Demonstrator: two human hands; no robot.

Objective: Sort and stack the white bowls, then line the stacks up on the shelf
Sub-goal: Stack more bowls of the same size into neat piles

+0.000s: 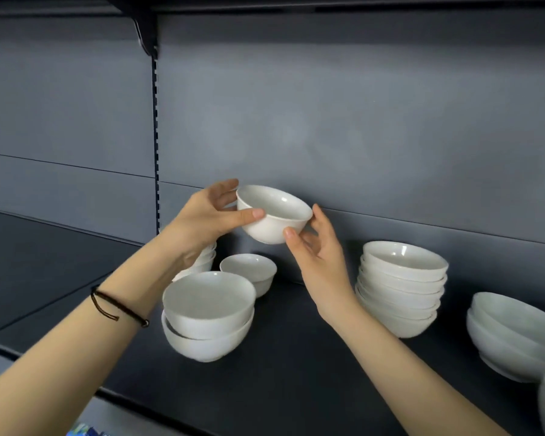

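This looks like a shop aisle: a dark metal display shelf (296, 372) backed by plain grey panels (359, 121), a slotted upright (155, 121) with a hooked-in bracket (143, 36) under the shelf above, and many identical white bowls (401, 287) stacked along it like stock.

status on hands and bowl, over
Left hand and right hand grip small white ceramic bowl, held above dark shelf. Single white bowl and two-bowl stack below.

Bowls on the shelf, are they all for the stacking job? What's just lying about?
Job: held bowl, left hand, right hand, tall stack, two-bowl stack, single bowl, right-edge stack, shelf.
Just there: wrist cord, colourful items below.
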